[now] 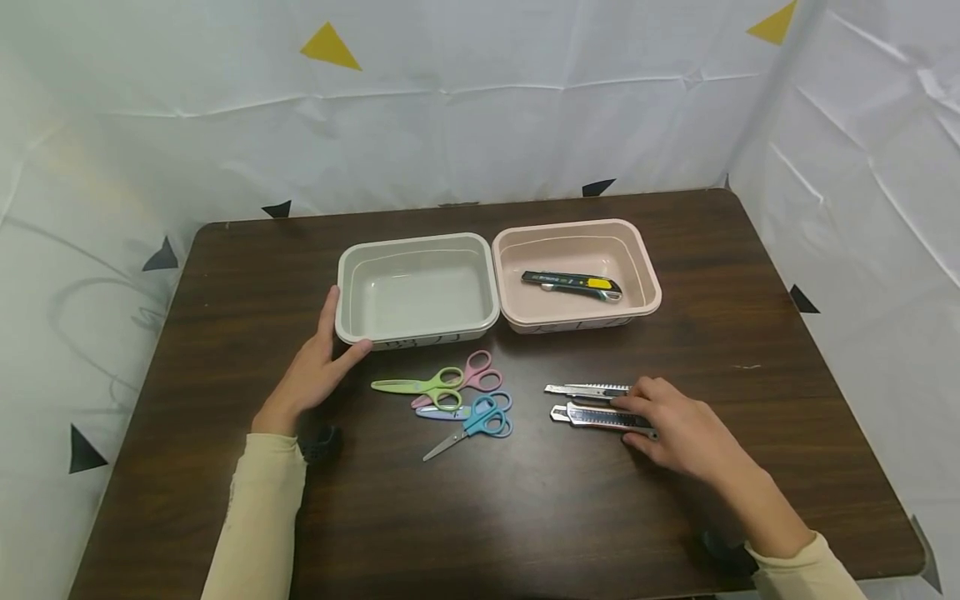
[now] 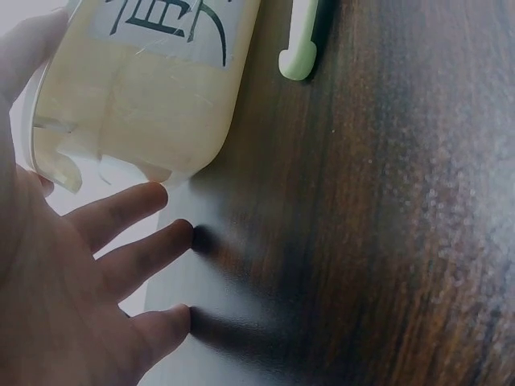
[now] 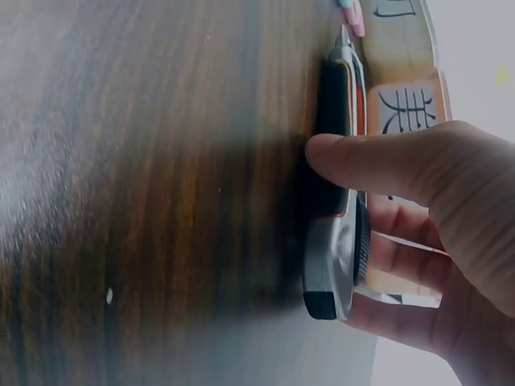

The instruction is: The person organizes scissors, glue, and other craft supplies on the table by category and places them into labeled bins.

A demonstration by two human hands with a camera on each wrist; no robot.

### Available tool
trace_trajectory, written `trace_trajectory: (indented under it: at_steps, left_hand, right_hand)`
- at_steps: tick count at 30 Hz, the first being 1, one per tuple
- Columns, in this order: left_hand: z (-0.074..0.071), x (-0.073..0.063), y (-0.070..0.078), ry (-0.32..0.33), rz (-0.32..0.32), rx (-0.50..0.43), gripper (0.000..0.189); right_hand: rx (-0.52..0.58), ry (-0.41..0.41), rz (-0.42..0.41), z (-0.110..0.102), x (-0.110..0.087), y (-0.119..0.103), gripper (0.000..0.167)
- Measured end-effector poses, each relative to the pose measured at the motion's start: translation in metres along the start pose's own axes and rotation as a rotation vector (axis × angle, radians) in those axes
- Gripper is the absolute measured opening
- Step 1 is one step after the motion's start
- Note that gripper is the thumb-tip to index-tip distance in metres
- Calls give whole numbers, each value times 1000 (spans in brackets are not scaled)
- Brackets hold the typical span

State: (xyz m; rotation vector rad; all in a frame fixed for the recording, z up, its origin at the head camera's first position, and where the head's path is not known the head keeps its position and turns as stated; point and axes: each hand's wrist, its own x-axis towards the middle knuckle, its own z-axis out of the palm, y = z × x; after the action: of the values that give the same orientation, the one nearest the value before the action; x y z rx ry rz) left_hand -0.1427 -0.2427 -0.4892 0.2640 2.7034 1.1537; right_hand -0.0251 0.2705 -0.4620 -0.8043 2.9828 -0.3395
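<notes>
My left hand (image 1: 310, 372) rests at the near-left corner of the light grey bin (image 1: 360, 333), thumb by its front rim and index finger along its side. In the left wrist view, the other fingers spread loosely below that corner. My right hand (image 1: 678, 429) pinches the nearer silver box cutter (image 1: 592, 416), which lies on the table. Its thumb (image 3: 346, 157) is against the cutter's black side, with fingers behind. Just beyond lies a second, slimmer box cutter (image 1: 581, 390), its right end covered by my fingers.
A pink bin (image 1: 506, 250) stands right of the grey one, holding a black-and-yellow box cutter (image 1: 562, 281). Green scissors (image 1: 427, 384), pink scissors (image 1: 474, 379) and blue scissors (image 1: 480, 421) overlap in front of the bins on the dark wooden table (image 1: 540, 517). White sheeting surrounds the table.
</notes>
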Motion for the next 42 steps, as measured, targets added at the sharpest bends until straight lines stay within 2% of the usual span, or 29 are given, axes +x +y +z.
trace_trajectory:
  at_steps: [9, 22, 32, 42]
  left_hand:
    - [1, 1, -1, 4, 6, 1, 96]
    - [2, -1, -2, 13, -3, -4, 94]
    - [3, 0, -2, 14, 4, -14, 94]
    - [0, -1, 2, 1, -3, -14, 93]
  right_hand:
    - [9, -18, 25, -1, 2, -6, 41]
    - [-2, 6, 22, 1, 0, -9, 36]
    - [6, 26, -46, 1, -3, -12, 39]
    - [11, 7, -77, -20, 4, -20, 37]
